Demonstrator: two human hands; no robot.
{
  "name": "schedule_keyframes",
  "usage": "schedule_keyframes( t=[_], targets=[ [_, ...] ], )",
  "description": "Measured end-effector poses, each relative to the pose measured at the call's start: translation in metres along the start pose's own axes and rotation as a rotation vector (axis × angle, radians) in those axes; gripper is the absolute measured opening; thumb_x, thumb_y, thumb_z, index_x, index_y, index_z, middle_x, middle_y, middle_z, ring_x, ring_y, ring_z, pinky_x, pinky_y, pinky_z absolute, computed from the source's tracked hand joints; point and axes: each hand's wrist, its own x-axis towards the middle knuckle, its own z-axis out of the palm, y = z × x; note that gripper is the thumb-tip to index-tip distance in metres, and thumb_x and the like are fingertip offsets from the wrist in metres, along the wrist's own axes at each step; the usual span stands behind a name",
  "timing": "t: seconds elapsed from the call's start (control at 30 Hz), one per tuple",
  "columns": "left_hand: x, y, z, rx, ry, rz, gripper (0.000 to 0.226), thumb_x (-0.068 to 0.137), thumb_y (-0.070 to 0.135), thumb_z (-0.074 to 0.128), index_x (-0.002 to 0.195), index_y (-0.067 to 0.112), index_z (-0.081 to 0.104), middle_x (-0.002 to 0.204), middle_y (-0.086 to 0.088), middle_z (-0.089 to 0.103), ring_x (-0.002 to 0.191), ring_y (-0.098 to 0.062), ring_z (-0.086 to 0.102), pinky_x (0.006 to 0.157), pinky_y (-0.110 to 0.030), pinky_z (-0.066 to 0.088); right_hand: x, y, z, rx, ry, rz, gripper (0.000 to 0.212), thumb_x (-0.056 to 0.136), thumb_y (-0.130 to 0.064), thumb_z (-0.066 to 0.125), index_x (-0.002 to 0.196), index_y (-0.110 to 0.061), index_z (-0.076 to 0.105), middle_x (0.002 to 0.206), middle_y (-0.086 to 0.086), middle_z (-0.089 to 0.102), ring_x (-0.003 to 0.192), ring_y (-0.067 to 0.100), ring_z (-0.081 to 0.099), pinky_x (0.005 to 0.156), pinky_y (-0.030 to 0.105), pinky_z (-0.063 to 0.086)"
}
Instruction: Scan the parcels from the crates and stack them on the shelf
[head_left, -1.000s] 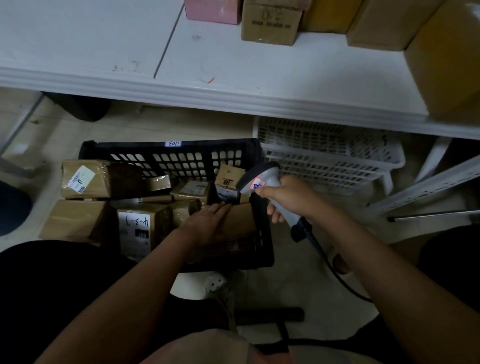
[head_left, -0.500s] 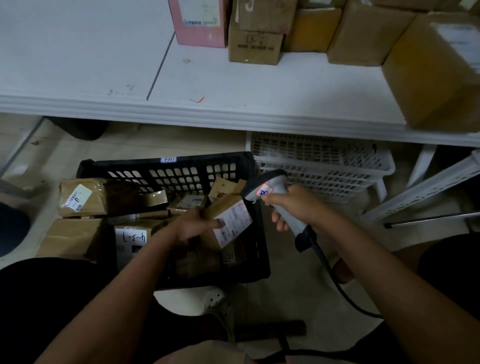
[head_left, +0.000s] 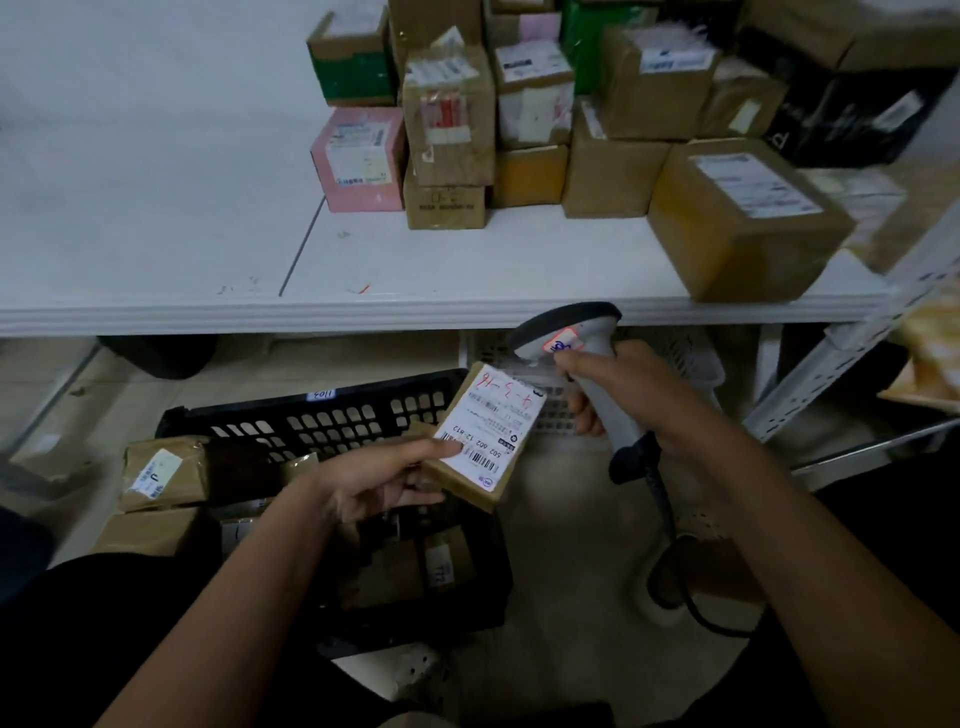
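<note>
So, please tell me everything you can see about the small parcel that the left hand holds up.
The small parcel is a flat brown cardboard box with a white shipping label covering its upper face, carrying barcodes, printed digits and red handwriting. It is tilted, label up, above the black crate. The left hand grips its near end, thumb on the label. The scanner, held in the right hand, points at it from close by.

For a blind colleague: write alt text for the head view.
The left hand holds a small labelled parcel above a black crate while the right hand aims a barcode scanner at it. Boxes crowd the white shelf behind.
</note>
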Motion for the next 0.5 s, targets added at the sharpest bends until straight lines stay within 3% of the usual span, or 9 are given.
schedule_keyframes(
  t=[0.13,0.27,0.37,0.5],
  targets=[
    [-0.011,0.024,0.027,-0.009,-0.052,0.086,0.052,0.083,0.024,0.077,0.128,0.004,0.060,0.122,-0.014,0.070,0.114,-0.021,0.067,0.101,-0.031,0.051,-0.021,-0.017,-0.021,0.008,0.056,-0.115,0.029,0.094,-0.029,0.063,0.088,-0.001,0.068,0.059,0.011,0.066,0.049,0.023,0.059,0.052,0.028,0.049],
    [-0.021,0.053,0.054,-0.077,-0.048,0.169,0.052,0.086,0.032,0.074,0.129,0.007,0.061,0.124,-0.015,0.069,0.102,-0.021,0.071,0.095,-0.032,0.056,-0.035,-0.039,-0.044,0.022,0.150,-0.235,0.031,0.094,-0.028,0.063,0.078,-0.001,0.066,0.059,0.012,0.064,0.045,0.021,0.059,0.046,0.025,0.048],
    [-0.021,0.070,0.071,-0.174,-0.013,0.199,0.052,0.084,0.042,0.065,0.128,0.013,0.062,0.123,-0.015,0.069,0.104,-0.027,0.068,0.095,-0.038,0.054,-0.036,-0.049,-0.062,0.056,0.205,-0.280,0.036,0.094,-0.028,0.064,0.076,0.004,0.066,0.056,0.012,0.063,0.042,0.022,0.058,0.046,0.027,0.048],
    [-0.018,0.088,0.089,-0.384,-0.015,0.274,0.052,0.082,0.025,0.069,0.129,0.005,0.060,0.125,-0.020,0.067,0.111,-0.033,0.064,0.090,-0.044,0.053,-0.038,-0.056,-0.077,0.110,0.202,-0.274,0.028,0.096,-0.025,0.062,0.083,0.001,0.065,0.053,0.010,0.062,0.040,0.021,0.056,0.046,0.028,0.047]
  ],
)
